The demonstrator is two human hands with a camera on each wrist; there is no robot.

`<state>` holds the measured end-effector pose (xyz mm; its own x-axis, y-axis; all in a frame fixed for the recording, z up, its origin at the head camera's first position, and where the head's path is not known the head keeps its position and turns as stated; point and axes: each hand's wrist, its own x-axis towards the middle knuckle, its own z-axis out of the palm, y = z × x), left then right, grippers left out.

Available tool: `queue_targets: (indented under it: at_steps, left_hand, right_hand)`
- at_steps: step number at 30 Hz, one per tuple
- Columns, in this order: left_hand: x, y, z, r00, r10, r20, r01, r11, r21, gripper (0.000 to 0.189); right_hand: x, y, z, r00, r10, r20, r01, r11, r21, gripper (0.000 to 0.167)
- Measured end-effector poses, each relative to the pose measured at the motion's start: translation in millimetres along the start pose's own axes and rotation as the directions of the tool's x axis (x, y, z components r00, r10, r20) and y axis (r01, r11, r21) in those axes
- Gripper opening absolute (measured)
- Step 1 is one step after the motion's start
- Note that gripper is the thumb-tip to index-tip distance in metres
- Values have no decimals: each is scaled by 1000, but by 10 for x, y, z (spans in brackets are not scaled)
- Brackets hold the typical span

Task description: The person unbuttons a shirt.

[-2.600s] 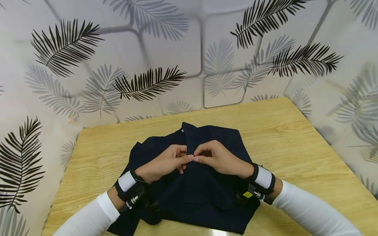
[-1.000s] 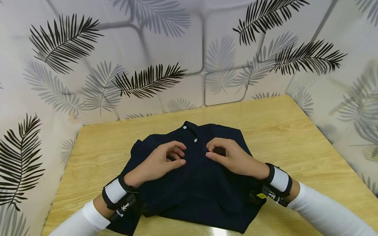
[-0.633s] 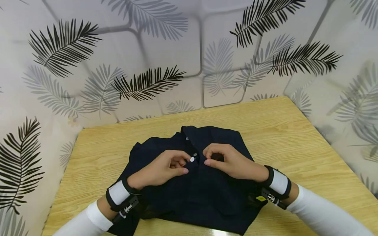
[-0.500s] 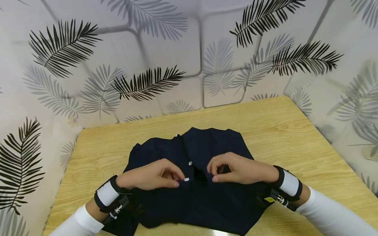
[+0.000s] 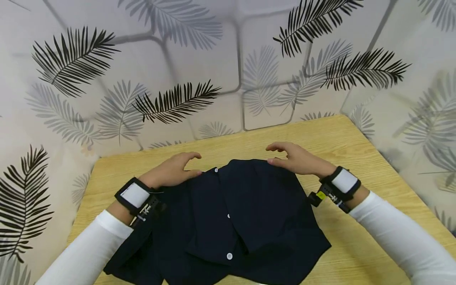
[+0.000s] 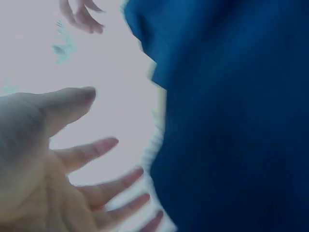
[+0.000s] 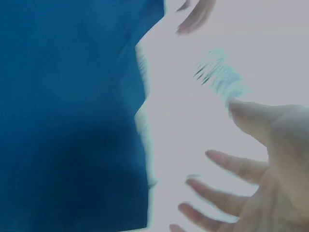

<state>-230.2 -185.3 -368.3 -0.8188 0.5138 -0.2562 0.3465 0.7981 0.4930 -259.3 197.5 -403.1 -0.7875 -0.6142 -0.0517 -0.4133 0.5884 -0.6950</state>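
A dark navy shirt lies on the table, its button strip running down the middle. White buttons show along the strip: a top button, a middle button and a lower button. Over the shirt's far left edge hovers my left hand, fingers spread and holding nothing. My right hand is at the far right edge of the shirt, its fingers loose and nothing in them. Both wrist views show separated fingers beside the shirt cloth; contact with the shirt cannot be made out.
The wooden table extends to the right of and behind the shirt. Behind it stands a pale wall covering with a feather-leaf print. Each wrist wears a strapped camera, the right one with a yellow tag.
My hands, which met at the button strip earlier, have moved apart and away to the shirt's far edge. The shirt's front has shifted toward me and spread flatter, showing more buttons.
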Motion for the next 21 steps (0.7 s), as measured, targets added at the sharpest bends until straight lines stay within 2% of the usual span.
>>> queue_targets:
  at_steps: [2, 4, 6, 8, 10, 12, 13, 14, 15, 16, 17, 18, 19, 20, 21]
  left_hand:
    - [71, -169, 28, 992, -87, 94, 83, 996, 40, 71]
    - [84, -317, 92, 973, -108, 206, 103, 994, 35, 74]
    - [75, -421, 137, 955, -70, 287, 83, 996, -33, 60]
    - [63, -473, 142, 955, 21, 295, 8, 995, -98, 34]
    - [31, -460, 86, 970, 95, 223, -69, 990, -122, 16]
    - [-46, -396, -17, 990, 125, 66, -121, 990, -65, 16]
    - [-105, -345, -76, 991, 127, -38, -128, 992, -16, 18]
    - [-168, -292, -143, 978, 141, -153, -138, 990, 31, 19]
    - [-242, -231, -212, 952, 157, -265, -144, 987, 69, 19]
    - [-327, -171, -275, 914, 175, -365, -150, 984, 97, 20]
    - [-414, -116, -331, 875, 198, -441, -165, 980, 113, 18]
    - [-502, -71, -380, 846, 224, -485, -193, 975, 113, 14]
    - [-601, -34, -417, 830, 243, -501, -217, 970, 109, 14]
    - [-689, -4, -448, 840, 272, -469, -262, 961, 87, 9]
    - [-783, 19, -470, 872, 292, -392, -300, 953, 45, 10]
  right_hand:
    - [54, 202, 43, 992, 94, 80, -89, 994, -63, 68]
    - [80, 344, 126, 973, 132, 189, -118, 990, -83, 78]
    - [92, 424, 194, 955, 104, 277, -100, 995, -28, 67]
    - [103, 447, 225, 956, 42, 291, -50, 999, 20, 44]
    - [113, 417, 198, 975, -27, 219, 14, 998, 57, 22]
    - [108, 325, 117, 995, -75, 67, 71, 995, 71, 14]
    - [94, 255, 60, 994, -106, -37, 108, 992, 61, 13]
    - [75, 164, -10, 980, -133, -148, 143, 988, 61, 14]
    - [50, 67, -83, 955, -158, -250, 180, 981, 68, 14]
    - [16, -44, -158, 923, -184, -337, 221, 973, 74, 13]
    - [-32, -156, -229, 893, -209, -398, 261, 962, 78, 13]
    - [-90, -262, -296, 873, -236, -427, 298, 951, 85, 14]
    - [-156, -352, -353, 865, -270, -424, 334, 939, 84, 18]
    - [-236, -427, -404, 879, -297, -373, 350, 933, 81, 23]
    - [-324, -479, -443, 905, -325, -274, 359, 930, 80, 25]
